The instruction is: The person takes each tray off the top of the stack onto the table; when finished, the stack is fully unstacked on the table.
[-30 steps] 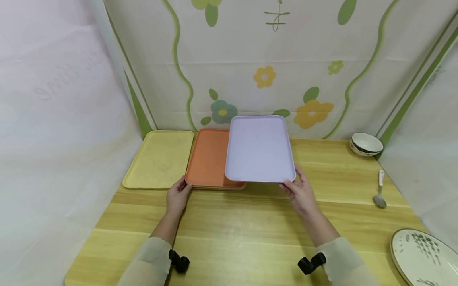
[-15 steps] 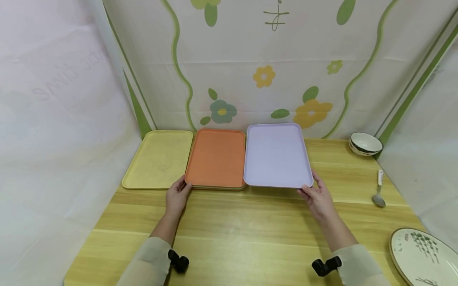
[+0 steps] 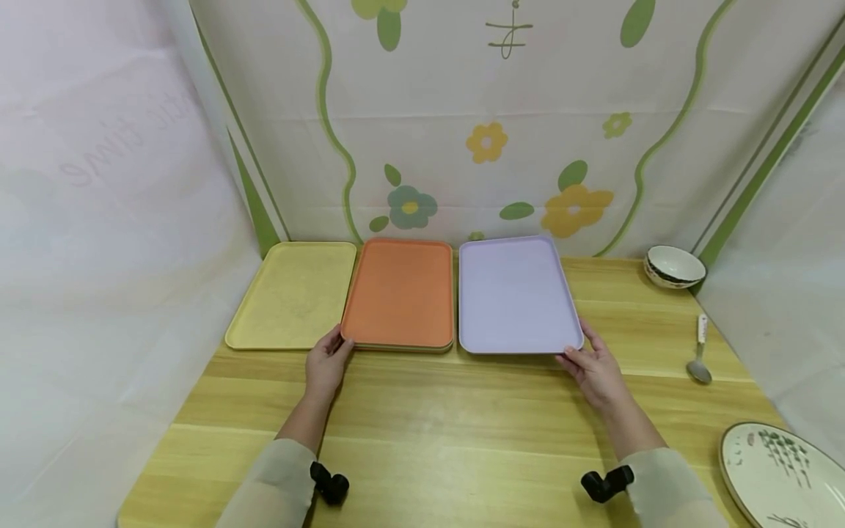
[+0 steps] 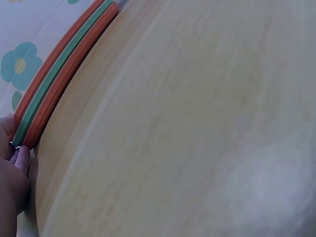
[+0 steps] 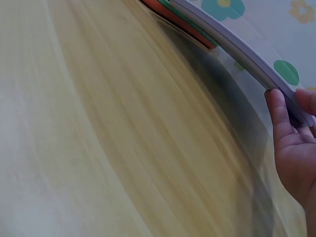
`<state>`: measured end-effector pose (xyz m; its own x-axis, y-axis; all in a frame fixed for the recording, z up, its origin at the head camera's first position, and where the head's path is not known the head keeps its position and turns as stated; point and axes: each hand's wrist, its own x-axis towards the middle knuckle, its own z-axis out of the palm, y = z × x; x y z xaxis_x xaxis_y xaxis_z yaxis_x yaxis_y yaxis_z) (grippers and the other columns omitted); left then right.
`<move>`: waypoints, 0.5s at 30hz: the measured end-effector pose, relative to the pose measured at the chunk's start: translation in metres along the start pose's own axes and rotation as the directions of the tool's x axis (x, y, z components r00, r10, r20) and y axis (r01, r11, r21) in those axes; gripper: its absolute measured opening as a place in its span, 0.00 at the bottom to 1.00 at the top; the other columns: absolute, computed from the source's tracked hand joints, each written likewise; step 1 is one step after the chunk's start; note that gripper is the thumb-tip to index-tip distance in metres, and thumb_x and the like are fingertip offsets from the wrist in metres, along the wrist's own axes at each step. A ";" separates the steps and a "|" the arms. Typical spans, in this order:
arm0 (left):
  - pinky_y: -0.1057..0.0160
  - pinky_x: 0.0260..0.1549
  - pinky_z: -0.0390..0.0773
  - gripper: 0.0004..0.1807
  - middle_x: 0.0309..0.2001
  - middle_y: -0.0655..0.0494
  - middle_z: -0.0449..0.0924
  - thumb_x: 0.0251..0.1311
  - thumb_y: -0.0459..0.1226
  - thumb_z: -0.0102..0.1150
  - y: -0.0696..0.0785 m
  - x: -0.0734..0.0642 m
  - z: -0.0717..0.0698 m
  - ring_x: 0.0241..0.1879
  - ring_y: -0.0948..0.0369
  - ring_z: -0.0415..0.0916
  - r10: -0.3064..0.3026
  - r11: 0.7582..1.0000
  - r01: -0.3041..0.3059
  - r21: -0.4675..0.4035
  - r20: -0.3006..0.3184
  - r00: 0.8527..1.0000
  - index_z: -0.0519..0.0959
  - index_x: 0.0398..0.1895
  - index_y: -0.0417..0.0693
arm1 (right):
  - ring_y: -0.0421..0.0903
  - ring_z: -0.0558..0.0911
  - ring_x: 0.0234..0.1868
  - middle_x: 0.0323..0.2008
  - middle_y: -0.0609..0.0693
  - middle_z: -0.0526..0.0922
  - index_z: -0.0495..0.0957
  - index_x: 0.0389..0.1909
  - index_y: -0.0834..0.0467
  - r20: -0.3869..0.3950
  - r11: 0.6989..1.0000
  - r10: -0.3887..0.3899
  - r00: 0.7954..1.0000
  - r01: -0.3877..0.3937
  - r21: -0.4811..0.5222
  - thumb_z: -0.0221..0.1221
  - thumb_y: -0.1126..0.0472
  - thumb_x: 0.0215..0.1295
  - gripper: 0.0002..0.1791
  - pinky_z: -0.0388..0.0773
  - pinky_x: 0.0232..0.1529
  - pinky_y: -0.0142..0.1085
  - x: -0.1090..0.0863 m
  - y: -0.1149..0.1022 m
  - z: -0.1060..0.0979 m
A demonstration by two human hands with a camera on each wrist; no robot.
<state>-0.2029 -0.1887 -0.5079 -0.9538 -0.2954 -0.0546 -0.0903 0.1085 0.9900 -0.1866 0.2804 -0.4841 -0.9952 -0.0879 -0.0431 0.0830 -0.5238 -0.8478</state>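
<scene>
My right hand (image 3: 596,372) grips the near right corner of a lilac tray (image 3: 518,297), thumb on top and fingers beneath. In the right wrist view, its near edge stands raised over the table, a shadow below. My left hand (image 3: 326,367) pinches the near left corner of a stack topped by an orange tray (image 3: 399,293). From the left wrist, a green tray (image 4: 52,81) shows sandwiched between orange ones. A yellow tray (image 3: 293,297) lies left of the stack. The lilac tray is just right of the stack, a narrow gap between them.
A patterned bowl (image 3: 675,266) stands at the back right of the wooden table (image 3: 422,433). In front of it lies a spoon (image 3: 700,352), then a decorated plate (image 3: 779,473) near the right edge. A flowered cloth (image 3: 422,95) hangs behind the trays.
My right hand has carried the lilac tray rightward from over the orange tray and lowered it toward the table. My left hand has stayed at the stack's corner.
</scene>
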 end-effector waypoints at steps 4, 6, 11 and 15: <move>0.81 0.53 0.72 0.28 0.68 0.40 0.69 0.66 0.33 0.59 0.000 0.000 0.000 0.69 0.49 0.66 0.002 1.000 -0.002 -0.010 -0.001 1.000 0.67 0.69 0.37 | 0.39 0.85 0.42 0.44 0.46 0.84 0.36 0.79 0.53 -0.003 1.000 0.020 1.000 -0.020 -0.024 0.51 0.79 0.67 0.48 0.84 0.45 0.28 0.001 0.001 -0.003; 0.84 0.50 0.71 0.28 0.68 0.39 0.69 0.66 0.32 0.58 0.000 0.000 0.000 0.69 0.49 0.66 0.006 1.000 -0.006 -0.014 0.000 1.000 0.67 0.69 0.36 | 0.38 0.85 0.42 0.44 0.46 0.84 0.37 0.79 0.53 -0.003 0.999 0.024 1.000 -0.024 -0.038 0.51 0.78 0.68 0.47 0.84 0.45 0.28 0.001 0.002 -0.005; 0.85 0.50 0.70 0.28 0.68 0.39 0.69 0.67 0.32 0.58 0.000 0.000 0.001 0.69 0.49 0.66 0.012 1.000 -0.012 -0.015 0.004 1.000 0.67 0.69 0.36 | 0.38 0.85 0.42 0.44 0.46 0.84 0.43 0.77 0.54 0.009 0.998 0.029 1.000 -0.028 -0.065 0.50 0.78 0.68 0.42 0.84 0.45 0.28 0.006 0.006 -0.009; 0.85 0.49 0.70 0.28 0.68 0.40 0.69 0.67 0.33 0.58 0.000 0.000 0.000 0.69 0.49 0.66 0.008 1.000 -0.008 -0.007 0.000 1.000 0.67 0.69 0.37 | 0.38 0.85 0.43 0.44 0.45 0.84 0.42 0.77 0.57 0.017 0.994 0.037 0.999 -0.035 -0.105 0.50 0.78 0.68 0.42 0.84 0.46 0.28 0.009 0.008 -0.010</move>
<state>-0.2029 -0.1884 -0.5084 -0.9545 -0.2945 -0.0467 -0.0806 0.1041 0.9913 -0.1957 0.2834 -0.4965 -0.9905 -0.1214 -0.0650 0.1113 -0.4282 -0.8968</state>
